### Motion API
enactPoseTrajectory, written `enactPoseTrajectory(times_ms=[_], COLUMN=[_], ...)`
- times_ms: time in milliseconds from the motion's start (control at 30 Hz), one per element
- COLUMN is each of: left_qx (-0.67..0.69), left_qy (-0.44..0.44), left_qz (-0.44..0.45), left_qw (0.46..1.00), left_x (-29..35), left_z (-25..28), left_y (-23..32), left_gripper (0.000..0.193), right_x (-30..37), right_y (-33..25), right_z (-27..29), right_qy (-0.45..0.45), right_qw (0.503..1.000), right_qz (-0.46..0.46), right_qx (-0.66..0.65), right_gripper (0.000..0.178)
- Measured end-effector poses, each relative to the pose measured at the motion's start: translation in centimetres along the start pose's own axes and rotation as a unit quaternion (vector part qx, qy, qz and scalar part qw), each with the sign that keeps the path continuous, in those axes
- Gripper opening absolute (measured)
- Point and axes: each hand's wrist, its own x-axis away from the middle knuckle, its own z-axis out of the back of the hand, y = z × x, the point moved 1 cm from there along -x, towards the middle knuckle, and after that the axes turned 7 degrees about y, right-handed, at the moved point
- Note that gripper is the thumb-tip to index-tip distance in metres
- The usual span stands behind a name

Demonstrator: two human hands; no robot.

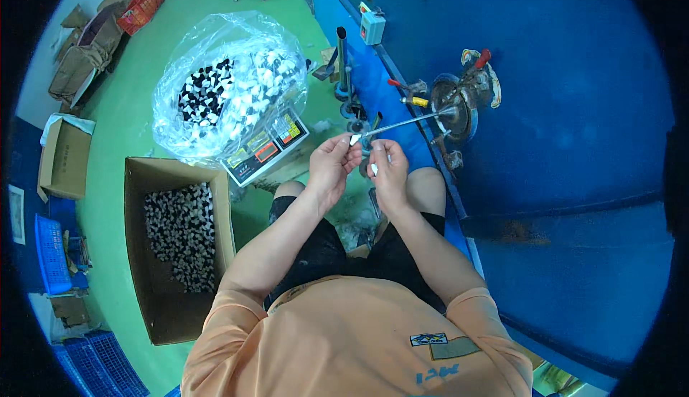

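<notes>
Small white piece [355,139] is located at the free end of a long, thin, grey metal rod [409,121], pinched between the thumb and fingers of the left hand [330,169]. The rod extends from a round, dark metal fitting [445,101], just beyond the left edge of the large blue metal enclosure [567,153]. The right hand [391,173], fingers curled, grips a second small white piece [375,169] just beside the first. Whether the first piece is threaded on the rod or only touching it cannot be determined. Step in hand, as judged: working a single piece at the rod tip. Next move, as judged: keep the piece aligned with the rod, then exchange it for the second. Similar black-and-white pieces [179,235] lie against the right wall of the open brown cardboard box [159,325].
</notes>
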Motion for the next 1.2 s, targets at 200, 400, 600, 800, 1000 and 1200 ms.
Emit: enactPoseTrajectory(times_ms=[200, 400, 600, 800, 1000, 1200], left_qx=[-0.051, -0.126, -0.157, -0.199, -0.220, 0.041], left_qy=[-0.003, -0.013, -0.033, -0.037, -0.020, 0.079], left_qz=[-0.041, -0.102, -0.133, -0.203, -0.213, -0.388], left_qw=[0.998, 0.987, 0.978, 0.958, 0.952, 0.917], left_x=[-0.2, -0.4, -0.2, -0.2, 0.2, 2.8], left_z=[-0.6, -1.1, -2.1, -1.6, -1.3, 4.1], left_y=[-0.1, -0.1, -0.3, -1.1, -0.2, 5.8], left_gripper=[0.018, 0.019, 0.019, 0.018, 0.018, 0.020], right_x=[-0.1, -0.4, -1.4, -1.4, -1.5, -0.4], right_y=[0.1, -1.0, -2.0, -2.4, -1.0, -0.8], right_z=[0.0, -0.9, -1.6, -1.7, -1.5, -0.3], right_qy=[-0.003, -0.019, -0.006, -0.014, -0.043, -0.112], right_qw=[1.000, 1.000, 0.999, 0.999, 0.998, 0.988], right_qz=[0.004, 0.018, -0.033, -0.026, -0.031, -0.096], right_qx=[-0.002, 0.010, -0.025, -0.024, -0.015, -0.054], right_gripper=[0.015, 0.017, 0.018, 0.018, 0.022, 0.037])
